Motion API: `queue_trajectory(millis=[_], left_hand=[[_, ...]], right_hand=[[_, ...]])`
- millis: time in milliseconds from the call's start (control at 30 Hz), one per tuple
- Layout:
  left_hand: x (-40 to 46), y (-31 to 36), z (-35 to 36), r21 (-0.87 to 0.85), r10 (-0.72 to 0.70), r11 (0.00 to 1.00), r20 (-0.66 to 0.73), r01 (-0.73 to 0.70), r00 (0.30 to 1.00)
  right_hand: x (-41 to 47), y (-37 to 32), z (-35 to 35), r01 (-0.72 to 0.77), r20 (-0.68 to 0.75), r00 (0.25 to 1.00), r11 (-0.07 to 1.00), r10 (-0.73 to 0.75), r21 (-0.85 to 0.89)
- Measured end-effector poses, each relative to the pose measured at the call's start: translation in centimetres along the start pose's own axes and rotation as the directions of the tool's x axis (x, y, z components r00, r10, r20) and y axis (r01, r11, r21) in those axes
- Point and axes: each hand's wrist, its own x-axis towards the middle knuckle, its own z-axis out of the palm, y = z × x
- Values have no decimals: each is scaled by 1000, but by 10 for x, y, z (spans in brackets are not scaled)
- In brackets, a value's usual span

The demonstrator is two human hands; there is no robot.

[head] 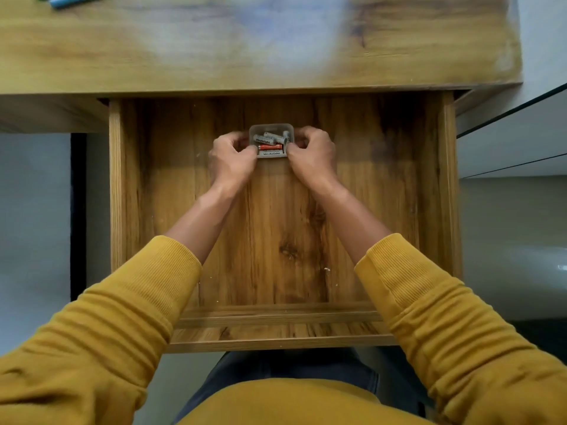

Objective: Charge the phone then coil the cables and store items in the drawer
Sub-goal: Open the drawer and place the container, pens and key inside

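Nearest the camera, mustard-yellow ribbed sleeves (435,305) are bunching in soft folds at both forearms, with dark trousers (276,368) showing below the drawer's front edge. Both bare forearms are reaching forward and converging over the open drawer (443,191), a shallow wooden box with a warm, knotty grain, plain side walls and a few pale specks lying on its floor. Nothing is standing between the arms and the far part of the drawer.

Towards the back of the drawer, at its middle, a small clear plastic box (271,127) with rounded corners is sitting low over the drawer floor; whether it is resting there or lifted cannot be told. Inside it, several cylindrical batteries (270,138) are lying loosely, mostly grey-white with printed lettering, one orange-red. The left hand (231,159) is gripping the box's left side, fingers curled around its edge, knuckles up. The right hand (313,156) is mirroring it on the right side, fingers curled and pinching that edge.

Beyond the drawer, the wooden surface (214,56) is showing the same grain under a pale glare patch, and a blue marker (72,0) is lying at its far left corner beside a green tip.
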Motion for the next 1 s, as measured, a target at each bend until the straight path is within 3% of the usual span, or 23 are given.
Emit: queue_trajectory(millis=[167,300,500,600,800,1000], left_hand=[[-1,-2,-3,2,12,1000,16,-12,1000],[-12,-4,-19,29,70,997,6,-71,998],[-15,6,-74,92,187,980,-104,-178,977],[-3,21,-106,137,252,963,-137,-234,958],[45,43,-160,244,340,924,-177,-293,924],[113,62,-204,423,375,876,-297,-231,878]], right_hand=[[-2,2,-2,-19,8,1000,1000,19,-11],[-13,1,4,28,-138,990,997,-37,-71],[-23,-61,8,214,-186,960,977,-211,-2],[-12,-105,20,334,-157,931,942,-328,11],[32,-174,48,564,-43,818,814,-574,-135],[85,-233,75,582,43,796,745,-604,-326]])
